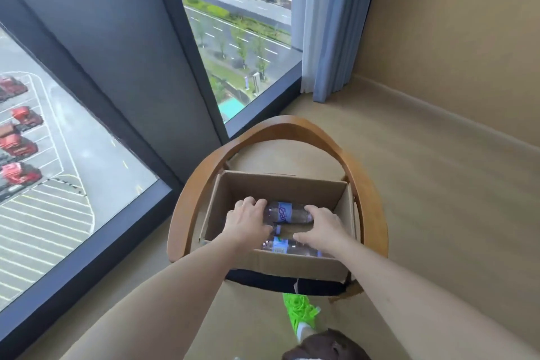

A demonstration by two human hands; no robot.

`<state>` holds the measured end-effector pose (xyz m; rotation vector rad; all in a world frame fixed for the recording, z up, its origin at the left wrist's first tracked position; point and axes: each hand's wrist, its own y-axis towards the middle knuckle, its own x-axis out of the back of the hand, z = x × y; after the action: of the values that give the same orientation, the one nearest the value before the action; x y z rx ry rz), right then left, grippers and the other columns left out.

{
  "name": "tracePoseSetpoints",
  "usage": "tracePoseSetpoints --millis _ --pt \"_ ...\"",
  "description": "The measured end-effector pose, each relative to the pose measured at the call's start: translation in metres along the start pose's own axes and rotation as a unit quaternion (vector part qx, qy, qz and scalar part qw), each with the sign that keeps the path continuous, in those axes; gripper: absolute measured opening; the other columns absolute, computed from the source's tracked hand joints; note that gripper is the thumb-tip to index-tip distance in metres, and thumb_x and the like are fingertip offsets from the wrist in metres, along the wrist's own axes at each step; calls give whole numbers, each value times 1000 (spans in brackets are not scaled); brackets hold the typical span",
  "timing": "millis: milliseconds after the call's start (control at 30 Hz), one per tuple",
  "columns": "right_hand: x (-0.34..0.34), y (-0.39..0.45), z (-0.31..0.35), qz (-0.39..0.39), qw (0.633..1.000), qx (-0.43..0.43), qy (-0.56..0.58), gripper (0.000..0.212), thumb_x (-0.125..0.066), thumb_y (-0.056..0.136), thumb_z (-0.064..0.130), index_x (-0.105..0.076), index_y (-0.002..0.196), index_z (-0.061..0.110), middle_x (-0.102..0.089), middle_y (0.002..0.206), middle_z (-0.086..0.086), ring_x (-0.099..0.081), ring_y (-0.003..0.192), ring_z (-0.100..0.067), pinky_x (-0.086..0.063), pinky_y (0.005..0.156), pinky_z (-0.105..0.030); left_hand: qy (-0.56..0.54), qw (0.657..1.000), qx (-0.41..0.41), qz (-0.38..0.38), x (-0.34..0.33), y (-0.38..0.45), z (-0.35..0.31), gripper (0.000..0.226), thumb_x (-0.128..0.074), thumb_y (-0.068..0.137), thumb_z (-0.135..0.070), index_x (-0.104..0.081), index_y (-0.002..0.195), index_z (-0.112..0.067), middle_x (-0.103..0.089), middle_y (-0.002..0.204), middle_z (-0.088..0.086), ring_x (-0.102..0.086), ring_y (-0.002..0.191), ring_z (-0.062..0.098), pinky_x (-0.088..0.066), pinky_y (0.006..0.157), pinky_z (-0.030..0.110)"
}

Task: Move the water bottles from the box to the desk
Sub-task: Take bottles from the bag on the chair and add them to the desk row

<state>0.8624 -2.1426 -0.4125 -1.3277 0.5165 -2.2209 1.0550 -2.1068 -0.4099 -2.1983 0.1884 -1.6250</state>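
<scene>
An open cardboard box (pixel 280 184) sits on the seat of a wooden chair. Inside lie clear water bottles with blue labels. The far bottle (pixel 287 213) lies on its side; my left hand (pixel 248 221) grips its left end and my right hand (pixel 320 228) grips its right end. A second bottle (pixel 287 246) lies along the near wall of the box, partly hidden by my right wrist. A bit of a third bottle (pixel 277 228) shows between my hands. No desk is in view.
The chair's curved wooden armrest (pixel 289 127) rings the box. A floor-to-ceiling window (pixel 87 126) runs along the left, a blue curtain (pixel 330 23) hangs at the far corner, a beige wall stands on the right. My green shoe (pixel 301 313) is below the chair.
</scene>
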Motion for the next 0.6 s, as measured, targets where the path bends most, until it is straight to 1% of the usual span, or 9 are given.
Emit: tracePoseSetpoints --millis 233,367,433,500,600 --pt "-7 96 -6 96 995 -15 -13 86 -78 81 52 -38 154 27 -45 153 -4 -44 140 -29 -42 110 -43 14 997 41 67 -27 76 11 55 -60 95 -48 -49 140 -19 -50 137 7 -46 129 32 -44 100 45" --pt "-32 132 -17 141 989 -40 -22 84 -78 79 52 -41 151 27 -48 149 -6 -46 137 -31 -43 109 -44 32 992 52 114 -53 108 25 57 -66 91 -41 -47 141 -20 -49 137 7 -46 129 32 -43 101 44" --pt "-49 147 -24 161 985 -53 -26 83 -77 78 49 -42 150 27 -50 146 -8 -47 136 -33 -44 107 -43 40 991 47 122 -68 123 33 58 -68 87 -39 -48 138 -20 -49 135 8 -45 129 32 -43 101 45" --pt "-70 159 -31 177 982 -67 -26 78 -77 77 45 -46 146 25 -52 142 -9 -49 133 -34 -46 105 -43 53 990 39 127 -87 137 42 61 -71 84 -37 -49 138 -19 -47 139 9 -41 134 33 -42 105 46" --pt "-102 175 -40 209 974 -81 -43 73 -75 78 40 -47 143 23 -53 136 -10 -50 131 -36 -46 103 -43 77 985 38 152 -119 154 55 70 -73 81 -32 -44 144 -20 -38 152 11 -26 147 35 -33 116 54"
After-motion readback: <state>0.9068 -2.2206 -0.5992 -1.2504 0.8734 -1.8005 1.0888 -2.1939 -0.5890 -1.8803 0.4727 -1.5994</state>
